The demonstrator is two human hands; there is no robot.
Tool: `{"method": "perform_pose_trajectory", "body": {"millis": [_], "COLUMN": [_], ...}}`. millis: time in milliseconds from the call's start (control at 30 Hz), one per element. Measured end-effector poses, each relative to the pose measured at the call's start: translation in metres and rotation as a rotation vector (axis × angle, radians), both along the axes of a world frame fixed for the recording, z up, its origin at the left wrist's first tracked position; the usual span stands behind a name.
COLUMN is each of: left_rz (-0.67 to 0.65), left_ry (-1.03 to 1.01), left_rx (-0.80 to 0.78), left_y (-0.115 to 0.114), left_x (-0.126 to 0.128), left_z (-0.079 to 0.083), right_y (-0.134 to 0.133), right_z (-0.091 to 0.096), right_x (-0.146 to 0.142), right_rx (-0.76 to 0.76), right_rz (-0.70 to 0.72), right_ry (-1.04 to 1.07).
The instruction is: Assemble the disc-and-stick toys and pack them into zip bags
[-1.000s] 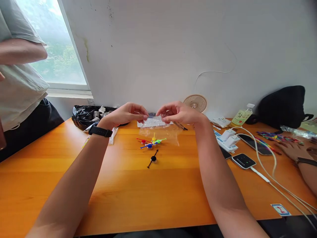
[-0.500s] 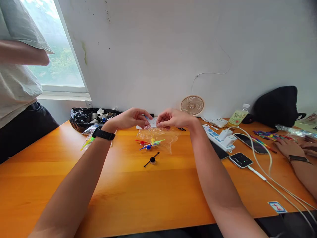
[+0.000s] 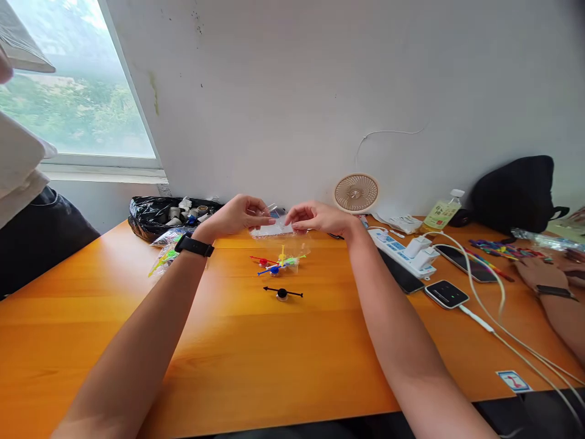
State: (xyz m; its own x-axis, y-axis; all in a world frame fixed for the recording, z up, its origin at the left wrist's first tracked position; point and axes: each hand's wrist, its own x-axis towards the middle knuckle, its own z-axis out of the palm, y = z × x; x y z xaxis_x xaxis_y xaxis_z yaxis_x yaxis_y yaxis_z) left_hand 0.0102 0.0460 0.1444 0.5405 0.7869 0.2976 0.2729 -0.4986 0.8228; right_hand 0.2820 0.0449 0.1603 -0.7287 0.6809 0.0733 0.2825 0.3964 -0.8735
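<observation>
My left hand (image 3: 244, 216) and my right hand (image 3: 315, 217) are close together above the far part of the table, fingers pinched on a clear plastic bag (image 3: 280, 224) stretched between them. Its thin film is hard to trace. Just below the hands, a cluster of small arrow spinners stands on the table: a red spinner (image 3: 263, 262), a blue spinner (image 3: 275, 270), a yellow spinner (image 3: 282, 256) and a green spinner (image 3: 292, 261). Nearer to me is a black spinner (image 3: 282, 293), its pointer lying nearly level with the tip to the left.
Left of my hands are a black bag of rubbish (image 3: 146, 218) and a packet with coloured pieces (image 3: 164, 259). At right lie a power strip (image 3: 397, 251), phones, white cables (image 3: 498, 299), a drink bottle (image 3: 442, 210) and a fan (image 3: 356, 193). Another person's hand (image 3: 534, 272) rests at far right.
The clear bag has lifted and bunched between my hands, no longer spread widely over the spinners. The black spinner's pointer has turned from slanted to nearly level. The person at left has shifted leftward.
</observation>
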Motion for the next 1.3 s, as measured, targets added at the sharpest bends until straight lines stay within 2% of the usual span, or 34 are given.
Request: {"method": "perform_pose_trajectory", "body": {"millis": [133, 400, 467, 567, 600, 733, 800, 900, 1033, 1300], "left_rz": [0.001, 0.031, 0.032, 0.033, 0.033, 0.000, -0.026, -0.048, -0.061, -0.132], "left_ry": [0.030, 0.027, 0.007, -0.030, -0.043, -0.058, -0.040, -0.005, -0.004, -0.044], "left_rx": [-0.022, 0.063, 0.059, 0.020, 0.005, 0.021, 0.072, 0.126, 0.142, 0.063], "left_y": [0.002, 0.003, 0.002, -0.004, -0.007, -0.024, -0.031, -0.036, -0.033, -0.030], "left_x": [-0.008, -0.019, -0.019, -0.017, -0.016, -0.012, -0.011, -0.010, -0.012, -0.013], "left_z": [0.003, 0.008, 0.010, 0.015, 0.018, 0.032, 0.038, 0.042, 0.040, 0.036], "right_y": [0.004, 0.003, 0.001, -0.009, -0.015, -0.040, -0.048, -0.050, -0.047, -0.048], "right_z": [-0.002, -0.002, 0.001, 0.009, 0.012, 0.025, 0.028, 0.027, 0.025, 0.022], "right_x": [0.001, 0.003, -0.001, -0.014, -0.019, -0.037, -0.041, -0.042, -0.044, -0.055], "right_rx": [0.028, 0.116, 0.242, 0.538, 0.592, 0.563, 0.572, 0.580, 0.569, 0.584], "right_rz": [-0.032, -0.076, -0.182, -0.390, -0.404, -0.184, -0.124, -0.104, -0.073, -0.045], "right_ry": [-0.034, -0.118, -0.085, 0.045, 0.081, 0.035, -0.005, -0.082, -0.156, -0.049]}}
